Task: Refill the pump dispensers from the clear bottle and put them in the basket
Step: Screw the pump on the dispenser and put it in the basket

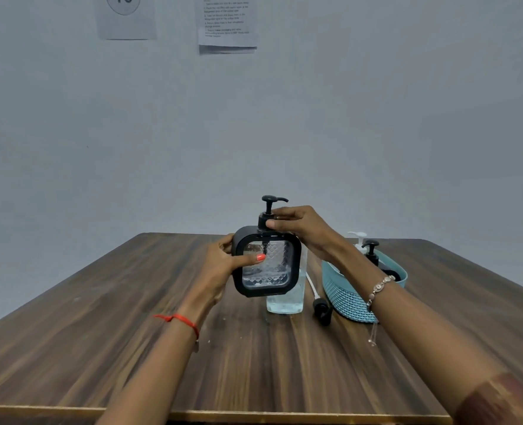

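A square black-framed pump dispenser (266, 265) with a clear patterned window is held upright above the table. My left hand (223, 265) grips its left side, thumb across the window. My right hand (300, 223) pinches the black pump collar at its neck. Right behind it stands the clear bottle (287, 297), partly filled with clear liquid and mostly hidden by the dispenser. A light blue basket (346, 297) sits to the right, holding a black-pump dispenser (372, 251) and a white-pump dispenser (358, 239).
A loose black pump head with a white tube (320, 306) lies on the wooden table (100, 332) between the clear bottle and the basket. Papers hang on the grey wall behind. The table's front edge runs along the bottom of the view.
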The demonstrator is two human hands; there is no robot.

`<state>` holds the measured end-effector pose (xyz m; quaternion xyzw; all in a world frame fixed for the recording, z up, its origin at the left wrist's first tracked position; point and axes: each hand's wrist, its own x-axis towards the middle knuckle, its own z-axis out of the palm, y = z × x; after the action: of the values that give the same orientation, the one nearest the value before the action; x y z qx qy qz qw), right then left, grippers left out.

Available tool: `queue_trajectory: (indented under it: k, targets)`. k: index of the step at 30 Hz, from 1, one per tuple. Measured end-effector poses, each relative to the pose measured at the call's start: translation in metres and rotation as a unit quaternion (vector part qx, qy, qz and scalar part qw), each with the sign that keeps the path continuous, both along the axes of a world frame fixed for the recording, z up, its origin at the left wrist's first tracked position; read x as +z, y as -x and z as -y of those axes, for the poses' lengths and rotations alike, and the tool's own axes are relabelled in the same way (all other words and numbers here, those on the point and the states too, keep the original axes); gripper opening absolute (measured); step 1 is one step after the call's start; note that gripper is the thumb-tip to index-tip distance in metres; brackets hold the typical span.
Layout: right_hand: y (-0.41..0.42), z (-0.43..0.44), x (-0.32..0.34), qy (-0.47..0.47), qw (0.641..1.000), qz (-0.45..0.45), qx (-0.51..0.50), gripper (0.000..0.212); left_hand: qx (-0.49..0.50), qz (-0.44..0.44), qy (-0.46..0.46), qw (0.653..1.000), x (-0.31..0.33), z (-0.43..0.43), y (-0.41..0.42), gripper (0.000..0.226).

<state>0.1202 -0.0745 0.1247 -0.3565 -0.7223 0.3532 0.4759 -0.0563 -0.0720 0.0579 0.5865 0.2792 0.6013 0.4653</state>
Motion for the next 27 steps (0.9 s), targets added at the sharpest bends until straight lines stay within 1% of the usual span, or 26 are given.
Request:
queue_trajectory:
  k: [2, 5, 6, 8, 10, 12, 13, 15, 16, 21, 23, 25, 27]
  targets:
    - [0.004, 0.002, 0.001, -0.003, 1.000, 0.016, -0.020, 0.007, -0.006, -0.005, -0.002, 1.000, 0.001, 0.002, -0.001, 0.038]
    - [0.014, 0.003, -0.003, -0.048, 0.991, 0.033, -0.123, 0.035, -0.005, -0.011, -0.005, 1.000, 0.000, 0.002, -0.002, 0.040]
    - [0.017, 0.004, -0.004, -0.054, 0.988, 0.040, -0.138, 0.038, -0.004, -0.008, -0.004, 1.000, -0.001, 0.002, -0.002, 0.040]
    - [0.017, 0.005, -0.001, -0.020, 0.993, 0.044, -0.104, 0.035, 0.003, 0.001, -0.001, 1.000, -0.002, 0.001, -0.001, 0.041]
    - [0.013, 0.006, 0.002, 0.022, 0.999, 0.020, -0.025, 0.024, 0.002, 0.003, 0.000, 1.000, -0.001, 0.001, 0.000, 0.042]
    - [0.009, 0.004, 0.001, 0.015, 1.000, -0.007, 0.007, 0.017, -0.001, 0.000, -0.001, 1.000, -0.001, 0.001, 0.001, 0.044]
    - [0.009, 0.004, 0.000, 0.005, 1.000, -0.017, -0.001, 0.014, -0.002, -0.001, -0.001, 1.000, -0.001, 0.001, 0.001, 0.045]
    - [0.012, 0.005, 0.000, -0.014, 0.999, -0.024, -0.042, 0.005, -0.002, -0.001, 0.000, 1.000, 0.000, 0.002, 0.001, 0.043]
    - [0.014, 0.005, 0.000, -0.025, 0.997, -0.020, -0.068, 0.007, -0.001, 0.000, 0.000, 1.000, 0.000, 0.003, 0.000, 0.041]
    - [0.029, 0.003, -0.009, -0.066, 0.976, -0.017, -0.205, 0.035, 0.021, 0.002, 0.015, 1.000, -0.001, 0.003, -0.005, 0.037]
    - [0.031, 0.002, -0.012, -0.073, 0.969, -0.005, -0.235, 0.040, 0.024, -0.005, 0.017, 1.000, -0.002, 0.004, -0.006, 0.036]
    - [0.026, 0.002, -0.011, -0.063, 0.974, 0.021, -0.218, 0.037, 0.023, -0.010, 0.017, 1.000, -0.002, 0.004, -0.006, 0.037]
    - [0.018, 0.006, -0.008, -0.036, 0.990, 0.026, -0.137, 0.023, 0.021, -0.011, 0.020, 1.000, -0.001, 0.005, -0.005, 0.038]
